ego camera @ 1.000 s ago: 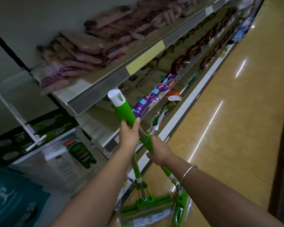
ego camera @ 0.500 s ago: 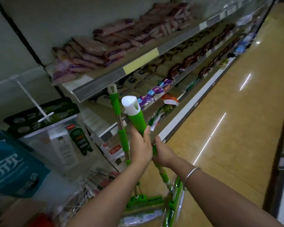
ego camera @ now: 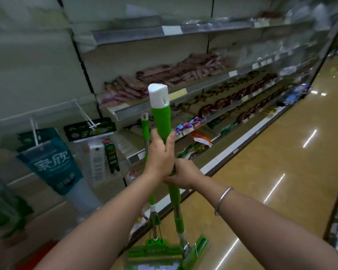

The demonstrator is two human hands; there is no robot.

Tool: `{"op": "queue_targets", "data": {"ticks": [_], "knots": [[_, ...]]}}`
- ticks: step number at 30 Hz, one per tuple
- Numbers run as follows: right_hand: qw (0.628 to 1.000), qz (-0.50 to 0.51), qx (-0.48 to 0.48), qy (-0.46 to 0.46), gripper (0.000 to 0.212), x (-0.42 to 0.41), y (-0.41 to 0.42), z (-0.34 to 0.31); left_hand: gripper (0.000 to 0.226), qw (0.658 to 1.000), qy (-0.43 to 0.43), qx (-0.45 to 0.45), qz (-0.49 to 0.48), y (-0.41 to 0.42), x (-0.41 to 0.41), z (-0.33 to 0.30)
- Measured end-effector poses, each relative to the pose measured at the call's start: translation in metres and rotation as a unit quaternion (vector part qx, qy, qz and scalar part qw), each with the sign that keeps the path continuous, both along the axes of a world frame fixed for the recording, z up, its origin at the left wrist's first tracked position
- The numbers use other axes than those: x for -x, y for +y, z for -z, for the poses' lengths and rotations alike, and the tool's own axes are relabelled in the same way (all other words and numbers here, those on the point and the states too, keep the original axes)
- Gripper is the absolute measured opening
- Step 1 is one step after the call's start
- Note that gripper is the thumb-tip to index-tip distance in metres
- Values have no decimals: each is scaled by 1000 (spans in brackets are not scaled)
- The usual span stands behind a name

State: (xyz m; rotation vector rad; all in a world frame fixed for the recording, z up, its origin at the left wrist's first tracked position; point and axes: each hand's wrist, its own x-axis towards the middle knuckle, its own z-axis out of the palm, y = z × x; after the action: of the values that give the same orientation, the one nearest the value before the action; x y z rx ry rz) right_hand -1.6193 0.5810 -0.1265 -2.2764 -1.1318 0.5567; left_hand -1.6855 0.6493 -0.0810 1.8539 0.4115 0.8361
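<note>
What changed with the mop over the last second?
The green mop swung from leaning toward the shelves to nearly upright; the left hand and right hand drew together on its handle. Both still grip it; the second mop still stands by the shelves.

Dim, greenish. White streaks are glaring on the glossy tan floor (ego camera: pixel 261 201) right of the right hand (ego camera: pixel 183 174); teal hanging packet (ego camera: pixel 53 166) leftward is blurring; edges are bowing.
</note>
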Motion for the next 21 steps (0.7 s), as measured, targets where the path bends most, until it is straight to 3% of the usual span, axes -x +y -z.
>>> {"op": "queue_targets", "data": {"ticks": [6,13,21], "knots": [[997,-69,-26,-12,26,54,17,-44,17,997,-36,-57,-44,17,56,-43],[975,-204,-27,-89,39,154,69,-118,15,985,-63,-106,-119,64,167,-79],[957,-290,18,-7,19,289,136,-189,17,965,-62,-136,-216,119,330,-96]]}}
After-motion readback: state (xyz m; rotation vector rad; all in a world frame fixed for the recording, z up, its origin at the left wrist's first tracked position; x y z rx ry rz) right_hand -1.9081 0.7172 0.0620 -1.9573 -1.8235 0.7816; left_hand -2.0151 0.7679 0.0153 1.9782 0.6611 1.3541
